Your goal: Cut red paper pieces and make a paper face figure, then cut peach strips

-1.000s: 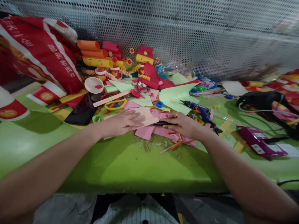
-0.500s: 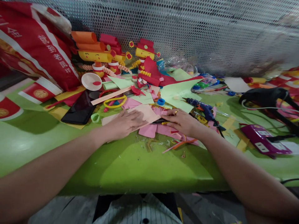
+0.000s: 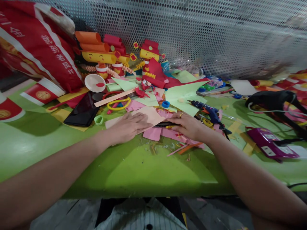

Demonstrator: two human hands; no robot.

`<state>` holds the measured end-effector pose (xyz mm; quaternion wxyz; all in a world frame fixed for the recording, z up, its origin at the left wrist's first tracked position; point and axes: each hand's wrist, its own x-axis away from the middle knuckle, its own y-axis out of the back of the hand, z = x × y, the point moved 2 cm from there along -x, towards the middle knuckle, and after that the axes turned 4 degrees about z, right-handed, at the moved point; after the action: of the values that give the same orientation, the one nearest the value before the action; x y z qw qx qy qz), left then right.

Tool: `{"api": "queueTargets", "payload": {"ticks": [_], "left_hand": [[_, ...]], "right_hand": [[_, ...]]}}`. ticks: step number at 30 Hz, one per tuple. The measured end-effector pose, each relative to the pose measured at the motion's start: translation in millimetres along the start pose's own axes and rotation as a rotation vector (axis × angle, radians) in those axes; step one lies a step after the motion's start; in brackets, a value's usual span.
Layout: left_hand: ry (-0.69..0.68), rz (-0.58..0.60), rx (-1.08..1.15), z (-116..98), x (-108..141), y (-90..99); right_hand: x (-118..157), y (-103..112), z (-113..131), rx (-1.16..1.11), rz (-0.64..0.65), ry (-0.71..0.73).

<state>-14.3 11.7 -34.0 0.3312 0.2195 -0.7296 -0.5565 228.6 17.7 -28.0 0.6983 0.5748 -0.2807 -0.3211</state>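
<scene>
My left hand (image 3: 128, 127) lies flat with its fingers spread over a pale peach paper (image 3: 153, 115) at the middle of the green table (image 3: 144, 172). To the right, my right hand (image 3: 185, 126), with a ring on one finger, rests palm down, fingers apart, on a dark object (image 3: 165, 124) whose shape is mostly hidden. Pink paper scraps (image 3: 152, 134) stick out below and between the hands. Yellow-handled scissors (image 3: 118, 104) lie just beyond my left hand. A blue glue gun (image 3: 208, 111) is beyond my right hand.
Paper figures (image 3: 98, 57) stand at the back before a perforated metal panel (image 3: 216, 35). A phone (image 3: 82, 111), a red cup (image 3: 42, 92) and a large red bag (image 3: 43, 48) are on the left. A purple power strip (image 3: 271, 143) lies on the right.
Both hands stay in nearly the same place and pose. The view has shifted very slightly, with things at the left appearing a little farther right.
</scene>
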Motion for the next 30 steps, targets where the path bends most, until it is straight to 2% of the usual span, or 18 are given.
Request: {"api": "queueTargets", "payload": {"ticks": [4, 11, 21, 30], "left_hand": [[0.03, -0.002, 0.039, -3.6, -0.6, 1.1], [0.045, 0.013, 0.028, -6.1, -0.5, 3.4], [0.046, 0.001, 0.011, -7.8, -4.8, 0.4], [0.014, -0.017, -0.026, -6.5, -5.3, -1.3]], "right_hand": [[-3.1, 5.6, 8.8, -0.052, 0.036, -0.059], [0.9, 4.8, 0.5, -0.099, -0.014, 0.053], [-1.2, -2.4, -0.3, -0.082, -0.074, 0.061], [2.9, 0.7, -1.7, -0.118, -0.021, 0.073]]}}
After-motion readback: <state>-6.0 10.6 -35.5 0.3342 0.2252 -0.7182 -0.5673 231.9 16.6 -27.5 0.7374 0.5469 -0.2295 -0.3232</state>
